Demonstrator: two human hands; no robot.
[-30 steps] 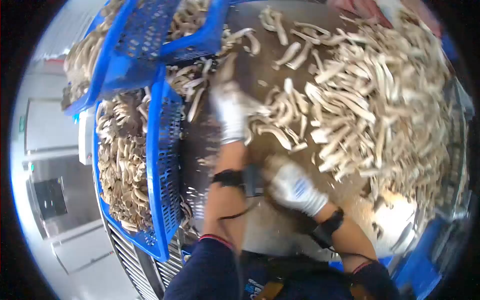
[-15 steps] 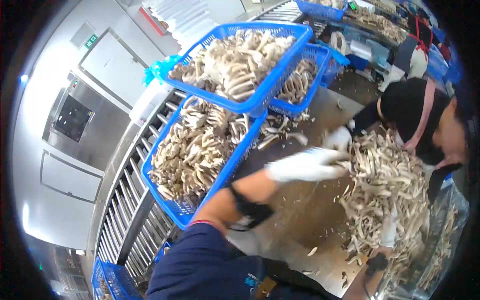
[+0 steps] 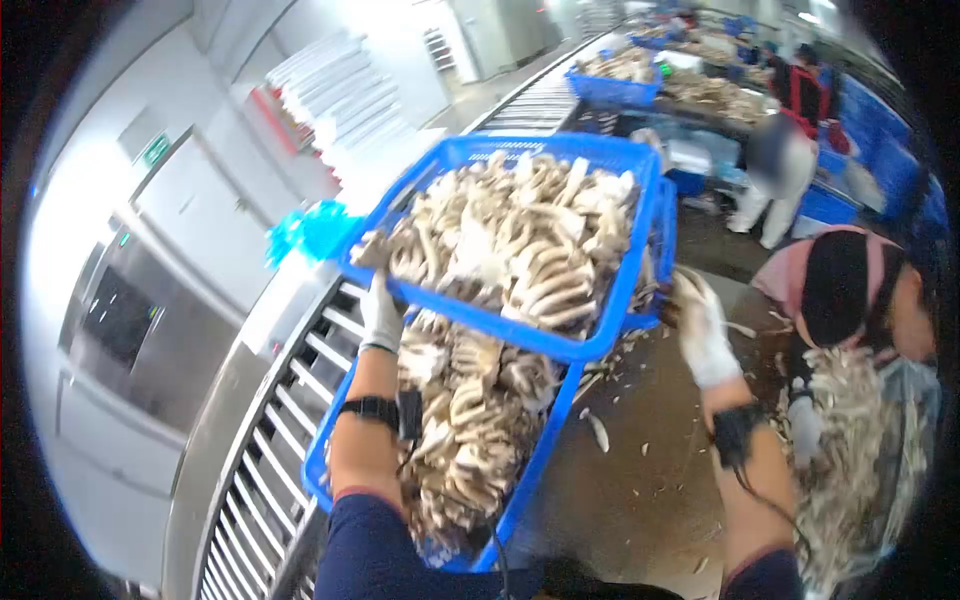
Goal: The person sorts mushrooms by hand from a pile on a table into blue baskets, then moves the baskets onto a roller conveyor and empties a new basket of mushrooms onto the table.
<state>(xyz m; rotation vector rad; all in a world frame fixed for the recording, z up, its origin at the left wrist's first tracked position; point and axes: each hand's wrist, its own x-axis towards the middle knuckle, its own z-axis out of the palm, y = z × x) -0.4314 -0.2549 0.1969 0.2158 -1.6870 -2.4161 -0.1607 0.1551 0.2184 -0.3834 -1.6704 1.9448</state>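
Observation:
An upper blue basket heaped with pale brown mushrooms rests tilted on other baskets. My left hand, in a white glove, grips its left front corner; the fingertips are partly hidden by the rim. My right hand, also gloved, is raised just off the basket's right side. Its brownish fingertips are blurred, so I cannot make out whether they hold anything. Beneath lies a lower blue basket, full of mushroom clumps. Part of another blue basket shows behind at the right.
A roller conveyor runs along the left. Loose mushroom bits lie on the metal table. At the right, a co-worker in a striped cap leans over a mushroom pile. Another person stands farther back. A blue plastic bag lies beyond the basket.
My left hand has moved from beside the mushroom pile to the upper basket's corner. My right hand has come up from the pile towards that basket. The view has shifted.

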